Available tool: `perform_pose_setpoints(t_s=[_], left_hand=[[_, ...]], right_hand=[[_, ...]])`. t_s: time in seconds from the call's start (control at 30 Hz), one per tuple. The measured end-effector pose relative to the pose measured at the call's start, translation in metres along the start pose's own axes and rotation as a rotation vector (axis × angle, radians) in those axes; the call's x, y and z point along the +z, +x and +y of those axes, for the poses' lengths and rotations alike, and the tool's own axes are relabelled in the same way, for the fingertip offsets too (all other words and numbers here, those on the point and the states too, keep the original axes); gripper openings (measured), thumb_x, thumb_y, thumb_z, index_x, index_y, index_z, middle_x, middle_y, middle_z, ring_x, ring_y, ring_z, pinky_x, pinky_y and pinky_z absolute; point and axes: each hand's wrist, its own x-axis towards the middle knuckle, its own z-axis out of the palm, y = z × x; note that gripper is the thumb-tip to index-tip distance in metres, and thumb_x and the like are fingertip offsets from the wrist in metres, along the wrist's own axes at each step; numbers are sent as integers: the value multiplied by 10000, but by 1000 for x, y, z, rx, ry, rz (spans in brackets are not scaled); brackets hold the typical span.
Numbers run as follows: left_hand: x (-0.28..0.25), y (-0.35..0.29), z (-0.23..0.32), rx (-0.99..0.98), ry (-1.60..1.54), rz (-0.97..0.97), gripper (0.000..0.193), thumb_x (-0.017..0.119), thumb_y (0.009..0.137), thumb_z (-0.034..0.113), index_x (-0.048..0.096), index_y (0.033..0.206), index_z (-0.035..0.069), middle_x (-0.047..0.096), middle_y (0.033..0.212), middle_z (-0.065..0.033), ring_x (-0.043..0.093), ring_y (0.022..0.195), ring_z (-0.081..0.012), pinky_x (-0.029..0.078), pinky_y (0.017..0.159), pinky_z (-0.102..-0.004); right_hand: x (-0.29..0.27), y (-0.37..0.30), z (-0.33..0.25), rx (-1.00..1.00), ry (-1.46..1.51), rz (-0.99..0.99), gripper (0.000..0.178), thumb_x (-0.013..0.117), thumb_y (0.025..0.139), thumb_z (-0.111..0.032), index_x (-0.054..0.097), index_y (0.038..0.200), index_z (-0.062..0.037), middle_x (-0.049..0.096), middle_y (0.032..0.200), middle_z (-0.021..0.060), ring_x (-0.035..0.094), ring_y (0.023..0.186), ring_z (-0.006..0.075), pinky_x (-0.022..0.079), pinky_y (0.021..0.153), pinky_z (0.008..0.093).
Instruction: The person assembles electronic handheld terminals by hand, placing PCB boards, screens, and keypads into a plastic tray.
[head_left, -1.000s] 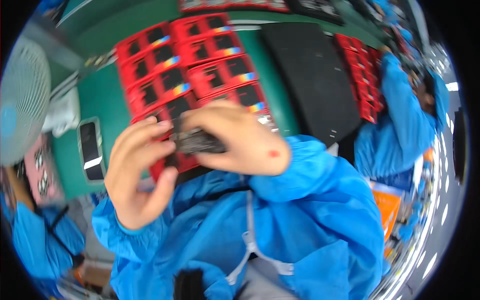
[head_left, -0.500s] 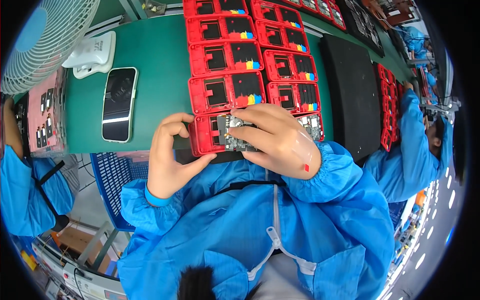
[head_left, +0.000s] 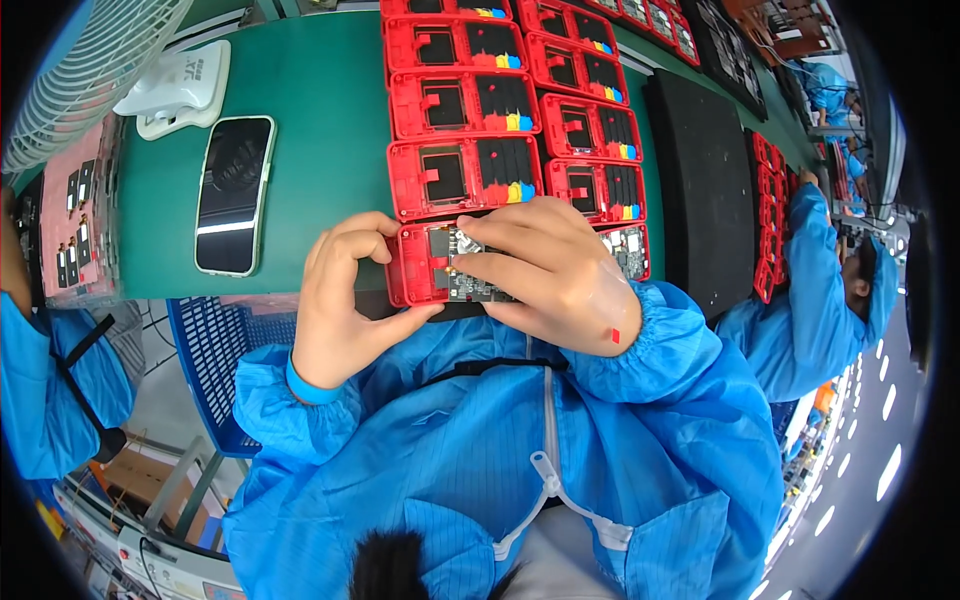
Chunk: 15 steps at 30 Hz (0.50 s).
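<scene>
In front of me lies a red plastic housing point(head_left: 413, 285) with a circuit board point(head_left: 466, 290) set into it. My left hand point(head_left: 340, 300) holds the housing's left end, forefinger at its upper corner and thumb at its lower edge. From the right, my right hand point(head_left: 565, 275) covers much of the board, fingertips on its top and thumb at its lower edge. What lies beneath the palm is hidden. Beside that hand sits another red housing point(head_left: 645, 262) with a circuit board point(head_left: 625, 248) in it. Two columns of red housings point(head_left: 408, 190) with black screens and coloured wire ends stretch away behind.
A phone point(head_left: 233, 200) and a white device point(head_left: 185, 90) lie on the green table point(head_left: 320, 120) at left, near a fan point(head_left: 85, 75). Right of the housings lies a black pad point(head_left: 700, 190). A blue basket point(head_left: 205, 350) stands below the table edge. Co-workers in blue sit on both sides.
The view has turned slightly, so the rows of housings appear shifted. Both hands keep nearly the same grip; the left hand and the housing's left end sit slightly nearer the right hand.
</scene>
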Motion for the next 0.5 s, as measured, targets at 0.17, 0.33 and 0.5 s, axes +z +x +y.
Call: perform_pose_setpoints(t_s=[0.17,0.33,0.5], left_hand=[[0,-1,-2,8,15,-8,598,906,570,142,482,988,86,597,1116,-126,592,1006,-311,458,861,-397],[-4,4,-4,39,48,-35,598,906,569,163,489,991,90,598,1110,-116,585,995,-309,450,866,-400],[-3,4,-5,26,46,-40,603,905,568,165,490,1000,92,597,1112,-110,584,996,-304,449,867,-396]], right_hand=[[4,-2,5,2,-67,4,531,781,608,-43,665,1121,-120,641,1178,82,589,1062,279,435,910,416],[8,2,8,89,-134,25,606,811,623,-79,668,1206,-157,609,1288,71,582,1067,266,406,905,405],[-10,2,11,146,26,-3,614,858,653,-235,650,1226,-164,600,1285,74,574,1078,276,390,935,405]])
